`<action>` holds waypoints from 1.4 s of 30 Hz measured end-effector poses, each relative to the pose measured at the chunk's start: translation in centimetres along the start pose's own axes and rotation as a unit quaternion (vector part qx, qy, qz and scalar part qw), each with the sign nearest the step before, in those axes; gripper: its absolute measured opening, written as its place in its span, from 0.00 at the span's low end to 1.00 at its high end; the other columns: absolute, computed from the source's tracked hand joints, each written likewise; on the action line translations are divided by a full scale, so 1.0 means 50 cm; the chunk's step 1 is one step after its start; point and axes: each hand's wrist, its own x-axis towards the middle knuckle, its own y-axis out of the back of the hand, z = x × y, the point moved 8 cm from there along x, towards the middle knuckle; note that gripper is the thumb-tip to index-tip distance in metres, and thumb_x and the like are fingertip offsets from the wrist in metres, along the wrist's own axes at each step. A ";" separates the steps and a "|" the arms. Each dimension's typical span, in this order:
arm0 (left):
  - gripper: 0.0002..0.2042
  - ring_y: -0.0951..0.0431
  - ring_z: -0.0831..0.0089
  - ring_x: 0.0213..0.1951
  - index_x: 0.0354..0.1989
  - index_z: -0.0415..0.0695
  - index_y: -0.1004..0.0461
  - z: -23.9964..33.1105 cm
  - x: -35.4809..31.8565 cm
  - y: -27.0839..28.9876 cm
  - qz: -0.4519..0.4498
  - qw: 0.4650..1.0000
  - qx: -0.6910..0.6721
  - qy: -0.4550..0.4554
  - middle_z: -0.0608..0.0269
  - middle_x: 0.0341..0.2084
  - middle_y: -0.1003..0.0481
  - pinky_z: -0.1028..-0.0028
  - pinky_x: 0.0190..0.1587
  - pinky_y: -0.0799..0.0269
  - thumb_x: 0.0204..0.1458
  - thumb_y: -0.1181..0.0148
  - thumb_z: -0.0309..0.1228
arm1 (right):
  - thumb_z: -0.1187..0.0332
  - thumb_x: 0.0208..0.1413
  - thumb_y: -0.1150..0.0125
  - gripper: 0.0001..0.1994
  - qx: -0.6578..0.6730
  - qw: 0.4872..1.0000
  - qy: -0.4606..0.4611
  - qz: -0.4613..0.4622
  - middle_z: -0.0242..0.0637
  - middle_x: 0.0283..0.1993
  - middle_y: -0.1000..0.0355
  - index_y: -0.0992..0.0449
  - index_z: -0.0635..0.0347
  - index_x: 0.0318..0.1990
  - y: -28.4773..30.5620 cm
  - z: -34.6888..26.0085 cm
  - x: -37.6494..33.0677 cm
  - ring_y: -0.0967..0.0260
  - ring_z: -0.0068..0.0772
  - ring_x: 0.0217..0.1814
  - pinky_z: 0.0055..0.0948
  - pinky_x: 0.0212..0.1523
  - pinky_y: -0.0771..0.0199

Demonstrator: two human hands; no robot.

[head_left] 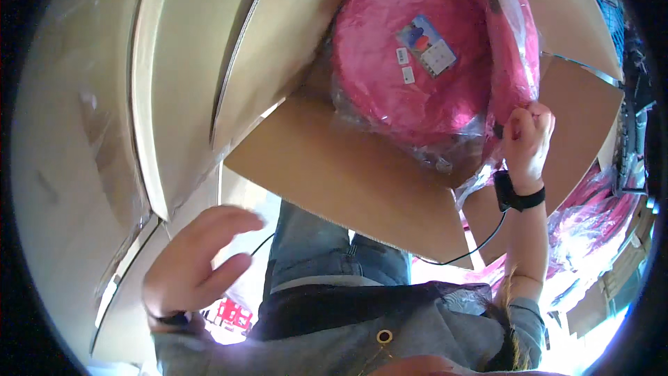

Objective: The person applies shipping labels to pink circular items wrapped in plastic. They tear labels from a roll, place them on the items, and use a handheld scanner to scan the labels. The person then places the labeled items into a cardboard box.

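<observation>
A round, flat pink item in a clear plastic bag (390, 83) lies inside an open cardboard box (348, 174). On its face are a printed card (426, 45) and two small white labels. Along its right side stands a second pink bagged item (513, 63), seen edge-on. My right hand (529, 136) is closed on the lower end of this second item, at the box's right side. Away from the box, at the lower left, my left hand (202, 257) holds nothing, its thumb and fingers apart.
Large cardboard panels (83, 132) stand along the left. The box's flaps are folded outward, one (581, 118) at the right. More pink bagged goods (588, 223) lie at the lower right, and a blue mesh (604, 0) shows at the upper right. A thin black cable hangs from my right wristband.
</observation>
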 end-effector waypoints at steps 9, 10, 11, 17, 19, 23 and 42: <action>0.22 0.33 0.64 0.46 0.42 0.34 0.34 0.215 -0.166 0.142 0.555 0.818 0.009 -0.149 0.49 0.42 0.33 0.66 0.50 0.40 0.40 0.42 0.36 | 0.81 0.34 0.44 0.07 0.100 0.994 -0.030 0.012 0.41 0.33 0.39 0.33 0.61 0.24 0.018 0.032 -0.004 0.41 0.44 0.37 0.37 0.40 0.38; 0.21 0.32 0.64 0.46 0.42 0.34 0.33 0.193 -0.120 0.146 0.539 0.821 0.013 -0.186 0.49 0.42 0.32 0.66 0.49 0.39 0.41 0.44 0.36 | 0.81 0.34 0.44 0.08 0.108 0.994 -0.013 0.032 0.41 0.33 0.39 0.33 0.61 0.24 0.024 0.027 0.001 0.41 0.44 0.37 0.36 0.39 0.37; 0.20 0.32 0.64 0.45 0.41 0.35 0.32 0.174 -0.020 0.131 0.481 0.855 0.041 -0.189 0.49 0.41 0.32 0.65 0.48 0.38 0.42 0.45 0.37 | 0.81 0.34 0.44 0.08 0.115 0.993 -0.012 0.038 0.41 0.33 0.39 0.32 0.61 0.24 0.031 0.030 0.003 0.41 0.44 0.37 0.36 0.39 0.37; 0.17 0.27 0.62 0.40 0.39 0.38 0.28 -0.274 0.819 -0.067 0.116 0.952 0.283 -0.001 0.49 0.36 0.28 0.64 0.43 0.33 0.47 0.52 0.37 | 0.81 0.32 0.43 0.08 0.151 0.987 -0.023 0.038 0.41 0.32 0.39 0.32 0.61 0.23 0.025 0.041 -0.003 0.41 0.43 0.36 0.35 0.38 0.38; 0.16 0.25 0.62 0.39 0.38 0.39 0.27 -0.475 0.993 -0.126 0.058 0.911 0.408 0.020 0.49 0.34 0.26 0.63 0.42 0.31 0.48 0.54 0.38 | 0.81 0.30 0.43 0.08 0.175 0.983 -0.019 0.049 0.40 0.32 0.40 0.33 0.61 0.22 0.027 0.039 0.006 0.41 0.42 0.36 0.35 0.38 0.38; 0.15 0.27 0.55 0.42 0.41 0.41 0.27 -0.522 0.909 -0.161 0.173 0.938 0.216 0.207 0.48 0.38 0.27 0.62 0.44 0.31 0.48 0.54 0.34 | 0.82 0.26 0.43 0.10 0.196 0.973 -0.091 0.079 0.39 0.30 0.42 0.33 0.60 0.20 -0.001 0.059 -0.026 0.40 0.42 0.37 0.35 0.39 0.38; 0.07 0.26 0.56 0.38 0.30 0.39 0.28 -0.500 0.895 -0.206 0.253 0.933 0.192 0.168 0.53 0.27 0.26 0.64 0.41 0.30 0.42 0.47 0.26 | 0.82 0.25 0.43 0.10 0.156 0.980 -0.118 0.039 0.37 0.28 0.45 0.35 0.58 0.18 -0.086 -0.013 -0.033 0.43 0.42 0.37 0.37 0.38 0.40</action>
